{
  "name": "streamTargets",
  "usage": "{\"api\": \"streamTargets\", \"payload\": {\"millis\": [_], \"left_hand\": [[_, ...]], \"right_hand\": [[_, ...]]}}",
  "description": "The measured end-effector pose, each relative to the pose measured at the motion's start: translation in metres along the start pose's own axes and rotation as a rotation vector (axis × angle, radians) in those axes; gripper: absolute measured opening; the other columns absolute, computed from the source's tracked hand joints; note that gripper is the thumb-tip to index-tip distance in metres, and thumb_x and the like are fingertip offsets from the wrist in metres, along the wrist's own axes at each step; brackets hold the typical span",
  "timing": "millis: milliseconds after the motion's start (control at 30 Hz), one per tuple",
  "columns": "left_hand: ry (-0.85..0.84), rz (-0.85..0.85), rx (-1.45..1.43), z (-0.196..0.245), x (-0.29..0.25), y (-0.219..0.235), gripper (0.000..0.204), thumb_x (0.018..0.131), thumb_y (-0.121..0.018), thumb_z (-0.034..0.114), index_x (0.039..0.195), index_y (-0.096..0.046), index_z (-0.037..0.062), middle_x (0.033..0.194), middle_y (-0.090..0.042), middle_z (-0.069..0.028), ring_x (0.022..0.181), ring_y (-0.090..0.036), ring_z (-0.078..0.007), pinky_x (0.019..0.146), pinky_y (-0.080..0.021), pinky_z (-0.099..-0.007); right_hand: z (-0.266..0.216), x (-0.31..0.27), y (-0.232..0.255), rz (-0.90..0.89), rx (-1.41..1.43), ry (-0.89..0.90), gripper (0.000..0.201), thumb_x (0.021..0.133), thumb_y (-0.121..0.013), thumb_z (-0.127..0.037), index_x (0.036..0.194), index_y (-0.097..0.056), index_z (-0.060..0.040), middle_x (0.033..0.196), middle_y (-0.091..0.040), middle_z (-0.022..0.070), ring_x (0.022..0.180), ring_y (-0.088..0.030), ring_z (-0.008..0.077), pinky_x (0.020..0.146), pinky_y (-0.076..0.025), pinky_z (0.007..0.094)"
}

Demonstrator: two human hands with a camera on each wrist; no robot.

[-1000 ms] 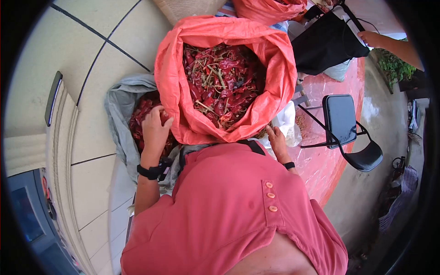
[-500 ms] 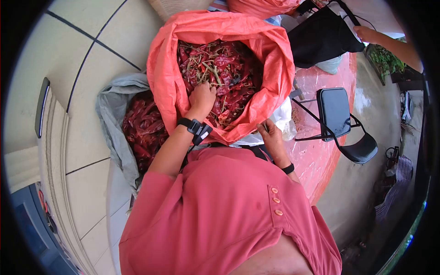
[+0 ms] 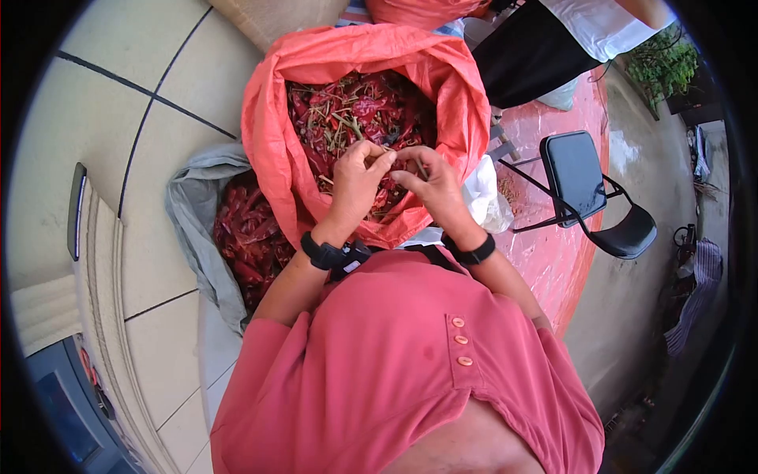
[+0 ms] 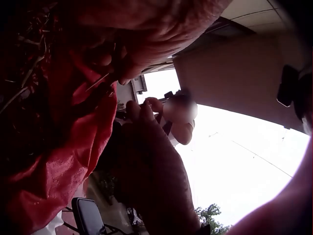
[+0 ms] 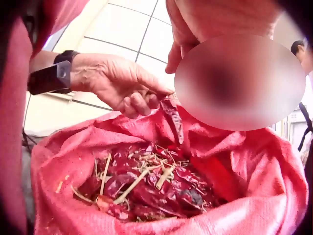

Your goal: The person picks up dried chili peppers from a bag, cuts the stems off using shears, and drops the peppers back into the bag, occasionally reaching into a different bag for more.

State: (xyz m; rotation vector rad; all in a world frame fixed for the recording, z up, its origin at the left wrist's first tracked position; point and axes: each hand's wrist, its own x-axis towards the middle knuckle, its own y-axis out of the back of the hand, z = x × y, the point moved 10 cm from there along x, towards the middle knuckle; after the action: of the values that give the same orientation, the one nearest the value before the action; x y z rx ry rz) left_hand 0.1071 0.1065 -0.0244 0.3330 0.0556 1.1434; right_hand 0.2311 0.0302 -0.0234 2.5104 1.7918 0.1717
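Note:
Dried red chilies with pale stems (image 3: 316,118) fill the pink-red sack (image 3: 272,118). Over its near side, my left hand (image 3: 357,183) pinches a wrinkled dark red chili (image 5: 174,122), which hangs from the fingertips in the right wrist view. Close on its right, my right hand (image 3: 436,189) has curled fingers around a thin brownish stem (image 3: 422,167). The fingertips of both hands almost meet. In the left wrist view, my left hand (image 4: 146,29) fills the top and my right hand (image 4: 156,166) is dark below it.
A grey sack (image 3: 193,205) of red chilies (image 3: 245,229) stands at the left. Another red sack (image 3: 418,11) is at the top. A black folding chair (image 3: 574,180) stands right, beside a pink sheet (image 3: 545,268). Someone in dark and white clothing (image 3: 529,55) is at the upper right.
My left hand went from the grey sack into the pink-red sack, then lifted towards its near side. My right hand moved from the sack's rim to meet it. The other person moved closer.

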Motion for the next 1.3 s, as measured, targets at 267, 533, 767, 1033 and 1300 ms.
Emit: {"api": "streamTargets", "payload": {"millis": [267, 533, 767, 1033, 1300], "left_hand": [[-0.335, 0.097, 0.199, 0.034, -0.019, 0.012, 0.017, 0.085, -0.065, 0.011, 0.094, -0.056, -0.0001, 0.092, -0.058, -0.0062, 0.080, -0.058, -0.0165, 0.075, -0.046, -0.0272], [-0.096, -0.100, 0.238, -0.059, -0.011, 0.000, 0.007, 0.085, -0.053, -0.002, 0.092, -0.054, -0.0001, 0.086, -0.062, -0.0120, 0.078, -0.062, -0.0247, 0.070, -0.049, -0.0342], [0.080, -0.593, 0.986, -0.075, -0.048, -0.044, 0.058, 0.078, -0.059, 0.059, 0.078, -0.071, 0.0015, 0.078, -0.068, -0.0181, 0.083, -0.065, -0.0352, 0.085, -0.043, -0.0499], [0.355, -0.709, 0.771, -0.103, -0.065, -0.047, 0.041, 0.071, -0.069, 0.042, 0.081, -0.067, 0.0021, 0.081, -0.067, -0.0185, 0.079, -0.065, -0.0355, 0.069, -0.048, -0.0461], [0.118, -0.304, 0.293, -0.050, -0.036, -0.013, 0.040, 0.073, -0.073, 0.009, 0.105, -0.051, -0.0008, 0.074, -0.059, -0.0128, 0.064, -0.058, -0.0233, 0.060, -0.047, -0.0347]], "right_hand": [[0.018, 0.004, -0.003, -0.009, 0.256, -0.034, 0.007, 0.089, -0.065, -0.005, 0.088, -0.059, -0.0027, 0.077, -0.051, -0.0046, 0.071, -0.045, 0.0047, 0.065, -0.040, 0.0212], [0.081, -0.008, 0.024, 0.085, 0.147, -0.383, 0.010, 0.093, -0.058, -0.011, 0.088, -0.060, -0.0026, 0.075, -0.057, -0.0012, 0.071, -0.053, 0.0075, 0.068, -0.042, 0.0217], [0.111, -0.028, 0.012, -0.036, 0.236, -0.514, 0.009, 0.094, -0.058, -0.015, 0.090, -0.059, -0.0068, 0.072, -0.062, 0.0001, 0.043, -0.037, 0.0028, 0.039, -0.026, 0.0199], [0.113, -0.027, -0.003, -0.179, 0.128, -0.487, 0.007, 0.091, -0.061, -0.012, 0.094, -0.060, -0.0050, 0.080, -0.061, 0.0003, 0.069, -0.054, 0.0071, 0.059, -0.041, 0.0210], [0.071, -0.029, -0.023, -0.327, 0.256, -0.572, 0.018, 0.086, -0.068, -0.010, 0.101, -0.061, -0.0037, 0.089, -0.062, -0.0002, 0.080, -0.056, 0.0081, 0.069, -0.045, 0.0227]]}}
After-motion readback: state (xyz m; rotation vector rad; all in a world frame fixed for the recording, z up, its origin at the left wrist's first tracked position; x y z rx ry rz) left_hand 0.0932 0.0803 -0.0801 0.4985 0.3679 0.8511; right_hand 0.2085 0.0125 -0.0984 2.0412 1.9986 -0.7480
